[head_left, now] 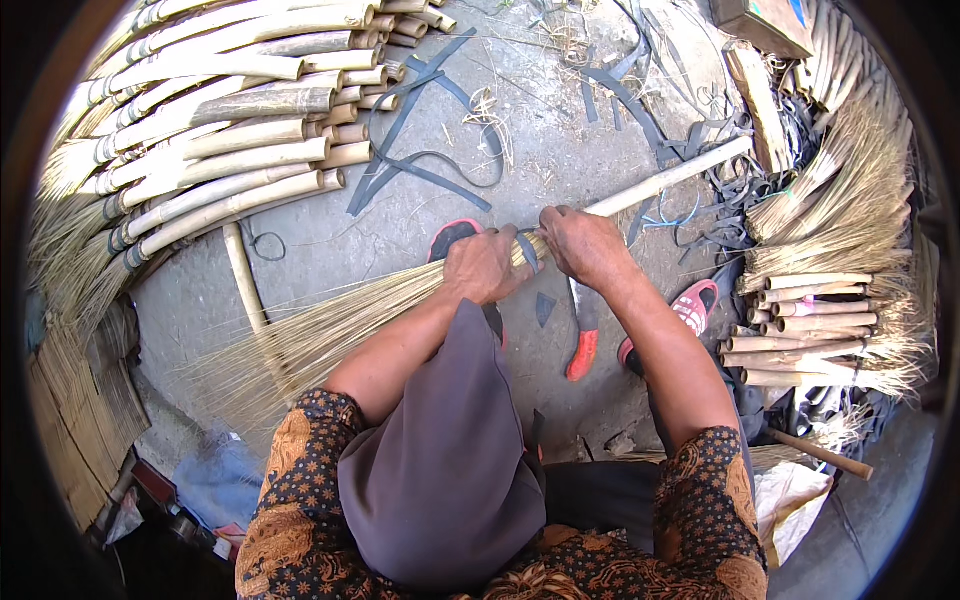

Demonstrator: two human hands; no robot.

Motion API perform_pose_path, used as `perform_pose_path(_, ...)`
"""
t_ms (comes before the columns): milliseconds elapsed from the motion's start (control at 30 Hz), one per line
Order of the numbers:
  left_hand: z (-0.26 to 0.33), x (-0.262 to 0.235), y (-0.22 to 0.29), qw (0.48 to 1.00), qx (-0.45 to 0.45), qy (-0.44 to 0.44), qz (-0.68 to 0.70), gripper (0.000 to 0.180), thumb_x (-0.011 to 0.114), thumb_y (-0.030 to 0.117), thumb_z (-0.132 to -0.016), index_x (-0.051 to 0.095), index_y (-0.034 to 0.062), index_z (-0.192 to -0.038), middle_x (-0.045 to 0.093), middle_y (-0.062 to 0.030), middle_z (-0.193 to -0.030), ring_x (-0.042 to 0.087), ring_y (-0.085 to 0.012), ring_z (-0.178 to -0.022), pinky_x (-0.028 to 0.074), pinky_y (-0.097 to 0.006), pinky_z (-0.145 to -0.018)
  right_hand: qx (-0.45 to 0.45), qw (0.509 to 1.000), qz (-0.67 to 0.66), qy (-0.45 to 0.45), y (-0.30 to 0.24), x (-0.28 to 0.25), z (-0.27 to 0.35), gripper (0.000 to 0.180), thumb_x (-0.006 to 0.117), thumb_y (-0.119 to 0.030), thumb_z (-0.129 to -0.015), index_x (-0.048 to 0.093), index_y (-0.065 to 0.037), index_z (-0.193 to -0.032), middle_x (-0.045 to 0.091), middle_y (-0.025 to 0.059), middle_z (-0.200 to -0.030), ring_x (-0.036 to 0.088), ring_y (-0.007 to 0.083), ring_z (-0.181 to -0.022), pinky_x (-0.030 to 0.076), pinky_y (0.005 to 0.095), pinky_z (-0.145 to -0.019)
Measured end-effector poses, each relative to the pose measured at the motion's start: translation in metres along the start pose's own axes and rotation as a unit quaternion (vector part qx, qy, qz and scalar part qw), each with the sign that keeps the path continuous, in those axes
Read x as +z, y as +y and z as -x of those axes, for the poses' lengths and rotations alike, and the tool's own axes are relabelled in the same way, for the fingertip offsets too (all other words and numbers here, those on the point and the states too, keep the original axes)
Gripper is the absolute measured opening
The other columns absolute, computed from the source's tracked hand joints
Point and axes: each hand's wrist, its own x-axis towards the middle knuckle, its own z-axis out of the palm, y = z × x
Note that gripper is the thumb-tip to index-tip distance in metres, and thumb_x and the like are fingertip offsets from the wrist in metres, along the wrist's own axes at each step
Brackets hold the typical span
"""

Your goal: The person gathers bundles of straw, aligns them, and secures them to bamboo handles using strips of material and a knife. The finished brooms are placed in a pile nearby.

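A stick broom lies slantwise across my lap, its thin straw-coloured bristles [350,312] fanning to the left and its pale bamboo handle [680,178] running to the upper right. My left hand [485,266] is wrapped round the bristles near their bound end. A dark rubber strip [527,250] crosses the bundle beside those fingers. Right where bristles meet handle, my right hand [588,245] is closed over the broom; its curled fingers hide whether it also pinches the strip. Below lies a knife with a red handle [582,355], its blade pointing up toward my right hand.
Many bamboo-handled brooms [250,150] are piled at the upper left. More bristle bundles [830,220] and bamboo handles [810,330] lie at the right. Dark rubber strips [400,160] litter the concrete floor. A loose bamboo stick [245,280] lies under the bristles. Pink sandals [697,300] are on my feet.
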Motion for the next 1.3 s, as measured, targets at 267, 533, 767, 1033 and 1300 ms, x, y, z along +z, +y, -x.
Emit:
perform_pose_path(267,-0.014,0.006,-0.018,0.993,-0.055,0.013,0.101,0.086,0.082,0.062,-0.079,0.061,0.0023,-0.137,0.074,-0.0262,-0.113,0.072,-0.0408,-0.11,0.055,-0.049,-0.093,0.026,0.961,-0.275,0.026,0.012,0.041,0.042,0.021,0.059,-0.022,-0.105,0.056,-0.002,-0.101,0.062,0.023,-0.089,0.063,0.0465,-0.086,0.048,0.0522,-0.074)
perform_pose_path(533,-0.022,0.007,-0.027,0.982,-0.059,0.032,0.178,0.099,0.084,0.068,-0.074,0.058,-0.0057,-0.136,0.072,-0.0291,-0.12,0.07,-0.0392,-0.117,0.053,-0.045,-0.102,0.11,0.913,-0.334,0.207,-0.031,0.121,0.037,0.014,0.056,-0.017,-0.107,0.054,-0.003,-0.104,0.06,0.0216,-0.087,0.062,0.0449,-0.084,0.049,0.0496,-0.076)
perform_pose_path(767,-0.02,-0.001,-0.016,0.986,-0.095,0.011,0.136,0.092,0.082,0.06,-0.077,0.06,-0.0024,-0.14,0.07,-0.0281,-0.128,0.068,-0.0396,-0.122,0.052,-0.045,-0.103,0.223,0.882,-0.328,0.256,-0.048,0.123,0.039,0.023,0.071,-0.017,-0.097,0.058,0.001,-0.105,0.06,0.0212,-0.089,0.062,0.0422,-0.078,0.05,0.0507,-0.072)
perform_pose_path(1033,-0.021,-0.003,-0.014,0.985,-0.109,0.005,0.136,0.095,0.078,0.061,-0.077,0.057,-0.0022,-0.144,0.068,-0.0302,-0.132,0.067,-0.0403,-0.125,0.051,-0.046,-0.106,0.233,0.874,-0.256,0.34,-0.066,0.121,0.023,0.024,0.073,-0.009,-0.087,0.057,0.001,-0.102,0.058,0.0231,-0.096,0.062,0.0431,-0.091,0.051,0.051,-0.08)
perform_pose_path(1300,-0.021,-0.003,-0.014,0.99,-0.081,0.008,0.115,0.093,0.081,0.063,-0.075,0.061,-0.0002,-0.14,0.072,-0.0278,-0.125,0.069,-0.0398,-0.12,0.053,-0.044,-0.102,0.207,0.913,-0.185,0.299,-0.039,0.111,0.023,0.023,0.069,-0.007,-0.09,0.053,-0.001,-0.106,0.058,0.0244,-0.105,0.064,0.048,-0.09,0.054,0.0555,-0.076)
